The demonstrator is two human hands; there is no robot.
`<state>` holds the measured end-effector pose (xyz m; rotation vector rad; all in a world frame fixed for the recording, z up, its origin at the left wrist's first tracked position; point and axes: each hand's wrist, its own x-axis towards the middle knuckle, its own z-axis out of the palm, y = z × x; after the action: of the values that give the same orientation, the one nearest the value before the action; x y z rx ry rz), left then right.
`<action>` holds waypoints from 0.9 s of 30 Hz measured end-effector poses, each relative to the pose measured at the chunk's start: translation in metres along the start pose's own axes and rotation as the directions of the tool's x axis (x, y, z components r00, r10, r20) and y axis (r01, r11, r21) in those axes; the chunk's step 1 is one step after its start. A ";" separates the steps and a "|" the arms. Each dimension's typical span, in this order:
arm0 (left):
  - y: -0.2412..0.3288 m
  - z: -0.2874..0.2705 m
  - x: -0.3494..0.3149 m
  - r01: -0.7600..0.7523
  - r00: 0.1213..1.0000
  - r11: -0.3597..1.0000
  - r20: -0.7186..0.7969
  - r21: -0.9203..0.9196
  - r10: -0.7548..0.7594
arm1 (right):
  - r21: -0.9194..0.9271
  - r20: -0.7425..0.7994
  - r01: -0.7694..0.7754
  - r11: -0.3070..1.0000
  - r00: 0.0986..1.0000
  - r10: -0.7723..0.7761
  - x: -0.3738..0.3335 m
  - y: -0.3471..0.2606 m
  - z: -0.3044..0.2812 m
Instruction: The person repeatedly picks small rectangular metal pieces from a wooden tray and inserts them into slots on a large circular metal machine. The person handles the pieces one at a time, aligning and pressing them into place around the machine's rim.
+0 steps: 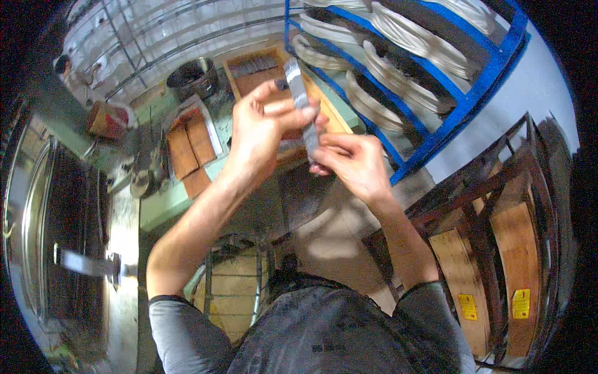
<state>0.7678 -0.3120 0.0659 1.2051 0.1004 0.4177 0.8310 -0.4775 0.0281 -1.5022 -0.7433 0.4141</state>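
Both my hands are raised in front of me, holding a narrow, flat grey strip with a metallic sheen [299,93]. It stands nearly upright, its top leaning slightly left. My left hand [256,128] pinches its middle between thumb and fingers, and something dark shows at the tip of the raised index finger. Lower down, my right hand [356,163] closes its fingers on the strip's bottom end. The exact kind of strip is blurred. Behind the hands, on a pale green bench [163,209], lies a shallow wooden box [235,80] with more grey pieces along its far side.
Left on the bench are a dark round pot [190,78] and a tray [215,138] bearing brown flat pieces [187,146]. A blue rack [430,134] with white coiled bundles [411,40] stands far right. Nearer right, a dark frame holds wooden boards [514,240]. A metal-fronted cabinet [68,206] is at left.
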 end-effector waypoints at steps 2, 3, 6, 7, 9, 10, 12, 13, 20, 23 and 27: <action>-0.014 0.010 -0.051 0.080 0.997 0.994 -0.017 0.070 -0.079 | 0.068 -0.144 0.019 0.997 0.990 -0.009 -0.035 0.003 -0.012; -0.026 0.016 -0.077 0.119 0.992 0.991 0.022 0.061 -0.120 | 0.085 -0.176 0.074 0.994 0.983 -0.058 -0.052 0.007 -0.020; -0.069 0.038 -0.148 0.227 0.974 0.972 0.007 0.063 -0.228 | 0.131 0.090 0.114 0.985 0.988 -0.126 -0.097 0.021 -0.027; -0.082 0.043 -0.169 0.264 0.964 0.957 -0.040 0.116 -0.261 | -0.059 0.147 0.107 0.992 0.984 -0.097 -0.105 0.030 -0.017; -0.100 0.046 -0.209 0.325 0.935 0.944 -0.134 -0.050 -0.329 | -0.161 0.208 -0.028 0.987 0.976 0.062 -0.131 0.039 -0.009; -0.107 0.047 -0.225 0.376 0.898 0.922 -0.210 -0.097 -0.388 | -0.026 0.209 -0.105 0.994 0.972 0.109 -0.144 0.044 0.000; -0.117 0.047 -0.256 0.395 0.844 0.898 -0.309 -0.195 -0.439 | 0.044 0.219 -0.186 0.982 0.960 0.172 -0.166 0.051 0.019; -0.120 0.045 -0.273 0.358 0.852 0.909 -0.325 -0.213 -0.411 | 0.081 0.229 -0.203 0.976 0.957 0.180 -0.176 0.054 0.029; -0.122 0.022 -0.366 0.341 0.788 0.895 -0.433 -0.287 -0.439 | 0.116 0.331 -0.195 0.974 0.932 0.147 -0.247 0.074 0.088; -0.114 0.004 -0.406 0.352 0.723 0.865 -0.483 -0.358 -0.494 | 0.256 0.516 -0.388 0.885 0.829 0.214 -0.263 0.075 0.107; -0.092 -0.032 -0.464 0.298 0.784 0.914 -0.476 -0.277 -0.400 | 0.121 0.480 -0.406 0.906 0.823 0.305 -0.272 0.070 0.171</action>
<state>0.3556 -0.4805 -0.0973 0.8307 0.7384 0.4061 0.5350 -0.5288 -0.1060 -1.3451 -0.7409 1.1301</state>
